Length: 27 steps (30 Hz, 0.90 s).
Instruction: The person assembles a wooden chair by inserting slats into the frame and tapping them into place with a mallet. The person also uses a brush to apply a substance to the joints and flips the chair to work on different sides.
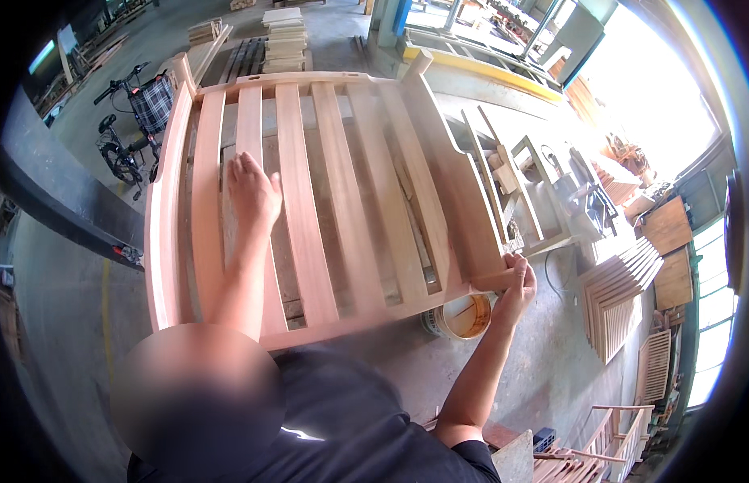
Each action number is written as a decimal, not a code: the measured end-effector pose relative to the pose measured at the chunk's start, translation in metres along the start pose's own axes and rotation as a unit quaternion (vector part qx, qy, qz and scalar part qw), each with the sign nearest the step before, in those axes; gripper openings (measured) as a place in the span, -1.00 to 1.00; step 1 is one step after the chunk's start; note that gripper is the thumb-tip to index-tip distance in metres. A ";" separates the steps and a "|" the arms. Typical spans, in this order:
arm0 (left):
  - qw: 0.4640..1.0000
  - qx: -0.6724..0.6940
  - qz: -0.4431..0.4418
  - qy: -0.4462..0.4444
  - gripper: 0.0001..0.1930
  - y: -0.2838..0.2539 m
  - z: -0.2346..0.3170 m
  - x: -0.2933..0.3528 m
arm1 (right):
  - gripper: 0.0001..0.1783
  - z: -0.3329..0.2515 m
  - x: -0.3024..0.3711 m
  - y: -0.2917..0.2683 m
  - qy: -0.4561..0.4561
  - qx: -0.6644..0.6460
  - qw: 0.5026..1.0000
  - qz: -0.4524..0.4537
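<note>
A pale, reddish wooden slatted bed frame [302, 209] stands before me, with long slats running away from me between two side boards. My left hand [254, 190] is over the second slat [247, 113] from the left, fingers stretched forward and thumb out to the side, holding nothing. It seems to rest on the wood, though its underside is hidden. At the near right corner my right hand [517, 288] closes around the end of the short post [493, 280], which joins the right side board [463, 209].
Below the near right corner stands an open bucket [466, 315]. Further right are a wooden frame [526, 189] and a stack of slatted panels [620, 298]. A dark column [68, 173] and a bicycle [126, 149] are on the left. Stacked boards [284, 40] lie behind.
</note>
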<state>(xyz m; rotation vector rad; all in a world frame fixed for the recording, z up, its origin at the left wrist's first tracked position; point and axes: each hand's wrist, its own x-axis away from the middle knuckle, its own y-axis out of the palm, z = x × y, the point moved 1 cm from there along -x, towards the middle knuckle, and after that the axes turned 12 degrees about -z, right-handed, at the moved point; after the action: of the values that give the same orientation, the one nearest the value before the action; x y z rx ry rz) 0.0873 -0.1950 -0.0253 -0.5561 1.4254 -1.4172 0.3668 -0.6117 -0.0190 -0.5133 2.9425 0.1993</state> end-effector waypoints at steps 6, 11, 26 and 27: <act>0.934 0.211 -0.230 -0.172 -0.09 -0.024 -0.018 -0.027 | -0.65 -0.028 -0.002 0.000 -0.066 0.378 0.923 -0.023; 0.933 0.243 -0.208 -0.168 0.05 -0.002 -0.044 -0.031 | -0.67 -0.023 0.012 0.075 -0.191 0.250 0.922 -0.224; 0.886 0.398 -0.155 -0.180 -0.16 0.019 -0.054 -0.018 | -0.16 0.113 -0.044 0.096 0.170 0.458 0.824 -0.286; 0.872 0.442 -0.123 -0.169 -0.17 0.024 -0.058 -0.015 | -0.16 0.086 -0.030 0.101 0.178 0.469 0.815 -0.290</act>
<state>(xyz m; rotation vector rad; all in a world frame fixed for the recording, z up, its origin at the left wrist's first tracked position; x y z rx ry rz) 0.0507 -0.1510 -0.0539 -0.3524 0.3322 -1.8698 0.3704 -0.4944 -0.0873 -1.2708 2.5185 -1.4500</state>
